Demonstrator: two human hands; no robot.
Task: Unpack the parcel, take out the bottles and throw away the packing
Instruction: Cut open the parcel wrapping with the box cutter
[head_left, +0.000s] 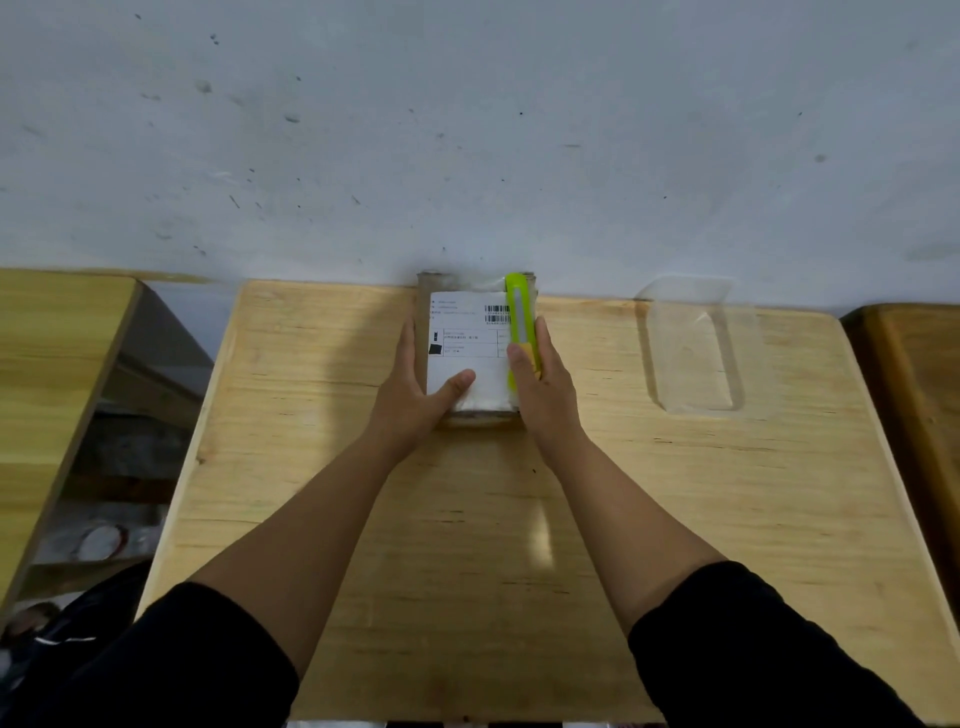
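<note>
Parcel (470, 348) at table's (363, 519) 12 o'clock edge, left hand (415, 387) clasping its 9 o'clock side, right hand (540, 382) clamped on green cutter (521, 322) at 3 o'clock side.

pretty plain room; a pale grey-white wall (467, 130) fills the top half, scuffed and dotted with dark specks; a light wooden table (675, 519) with visible grain is pushed right up against it; there's a soft glare patch on the tabletop near the middle; another yellowish wooden surface (47, 389) sits off to the left with a gap between; a darker brown one (924, 389) is on the right edge; clutter down in the left gap is too blurry to make out
</note>
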